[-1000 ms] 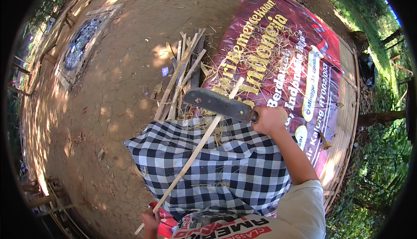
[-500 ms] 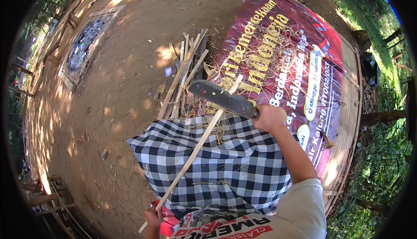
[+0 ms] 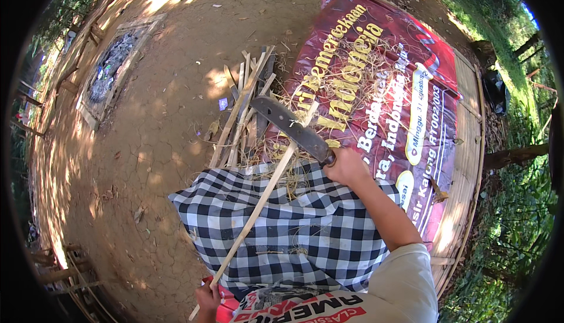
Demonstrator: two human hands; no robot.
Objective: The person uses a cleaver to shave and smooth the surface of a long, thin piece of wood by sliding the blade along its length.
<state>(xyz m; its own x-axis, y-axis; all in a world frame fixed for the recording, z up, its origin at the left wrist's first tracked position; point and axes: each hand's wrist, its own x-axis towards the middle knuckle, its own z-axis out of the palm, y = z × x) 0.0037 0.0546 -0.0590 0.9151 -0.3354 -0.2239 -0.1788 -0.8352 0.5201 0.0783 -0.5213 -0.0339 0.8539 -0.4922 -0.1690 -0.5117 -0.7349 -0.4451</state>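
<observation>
— What's different from a moment back?

— The big knife (image 3: 294, 130) has tipped. A second ago its dark blade lay nearly level across the long bamboo strip (image 3: 258, 202); now the tip points up and to the far left, with the edge set against the strip's far end. The strip has hardly moved. My guess is the blade is being lined up for a shaving stroke along the wood — though that's a judgement only.

— And the hands?

— The right hand (image 3: 346, 167) is closed in a full fist round the knife's handle, just right of the strip. The left hand (image 3: 207, 300), low at the near edge, is curled round the strip's near end; only part of it shows.

— Where does the strip lie?

— Slanting from near left to far right across a black-and-white checked cloth (image 3: 282, 229) over the lap, soft and creased, flecked with pale shavings.

— Materials round about?

— Beyond the cloth, a loose bundle of split bamboo slats (image 3: 244, 108), pale and splintery, on cracked dry earth (image 3: 158, 141). To the right, a glossy dark-red banner (image 3: 376, 88) littered with straw-like curls, laid on a slatted bamboo platform (image 3: 464, 164).
</observation>
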